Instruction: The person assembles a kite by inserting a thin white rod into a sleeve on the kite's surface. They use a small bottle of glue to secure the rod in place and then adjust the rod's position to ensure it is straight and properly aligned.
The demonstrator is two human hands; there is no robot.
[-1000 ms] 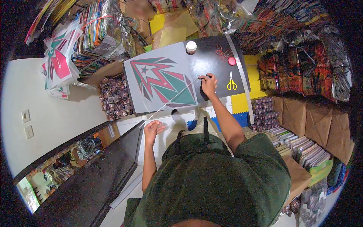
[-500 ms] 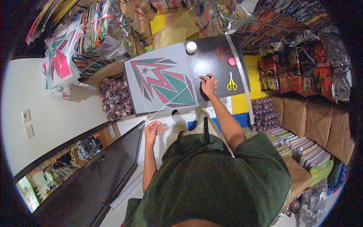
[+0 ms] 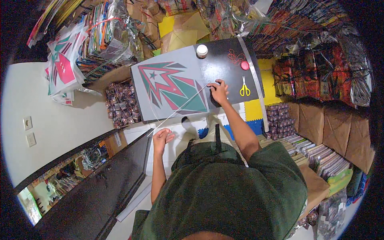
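Observation:
A thin, pale stick (image 3: 182, 106) slants across the front of a grey sheet (image 3: 176, 53) printed with a green, red and white angular star design. My right hand (image 3: 219, 92) is over the dark table, its fingers closed on the stick's upper end. The stick's lower end reaches past the table's front edge, beside my left hand (image 3: 161, 139). That hand is off the table with its fingers loosely apart; whether it touches the stick is unclear. Yellow-handled scissors (image 3: 245, 90) lie right of my right hand.
On the dark table (image 3: 224, 68) are a white-lidded jar (image 3: 202, 51), a pink round lid (image 3: 245, 65) and tangled red string (image 3: 236, 57). Bundled stacks (image 3: 102, 32) crowd the back. A box of small wrapped items (image 3: 122, 105) stands left, and brown cardboard (image 3: 336, 128) right.
My right hand has shifted slightly left and toward me with the stick's upper end. My left hand has barely moved.

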